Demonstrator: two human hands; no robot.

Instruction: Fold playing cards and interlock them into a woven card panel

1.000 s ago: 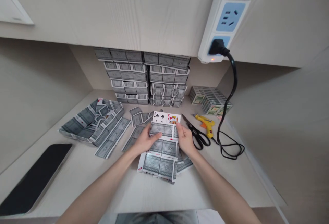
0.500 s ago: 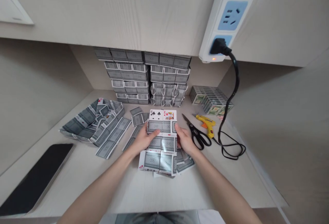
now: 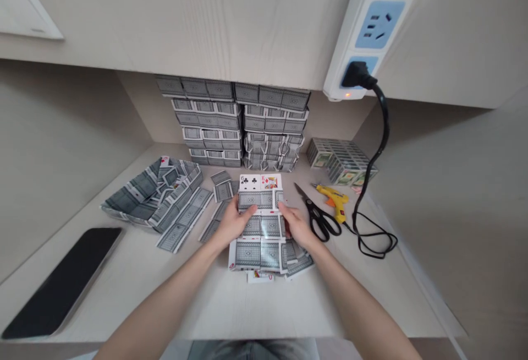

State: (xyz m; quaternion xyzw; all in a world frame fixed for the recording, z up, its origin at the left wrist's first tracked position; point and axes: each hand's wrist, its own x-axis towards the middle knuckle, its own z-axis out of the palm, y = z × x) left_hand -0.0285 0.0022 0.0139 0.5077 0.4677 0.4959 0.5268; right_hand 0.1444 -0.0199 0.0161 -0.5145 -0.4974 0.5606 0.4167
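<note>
A panel of joined playing cards (image 3: pixel 249 227) is held between my two hands over the desk. Most of its cards show grey patterned backs; at the far end a six of clubs and a king of diamonds lie face up. My left hand (image 3: pixel 233 222) grips the left edge, thumb on top. On the right edge, my right hand (image 3: pixel 296 225) closes with its thumb on a card back and its fingers underneath, partly hidden. Loose cards (image 3: pixel 300 263) lie under and beside the panel's near right corner.
Left stands a tray made of cards (image 3: pixel 173 206), with card strips (image 3: pixel 187 219) beside it. A black phone-like slab (image 3: pixel 61 283) lies further left. Scissors (image 3: pixel 322 219) and a yellow glue gun (image 3: pixel 336 200) lie right. Behind are stacked card blocks (image 3: pixel 212 123) and boxed decks (image 3: pixel 342 156). A power strip (image 3: pixel 367 41) hangs above.
The near end of the panel has shifted slightly, and a face card beneath it now shows more. Both hands keep their hold. The whole view has shifted a little.
</note>
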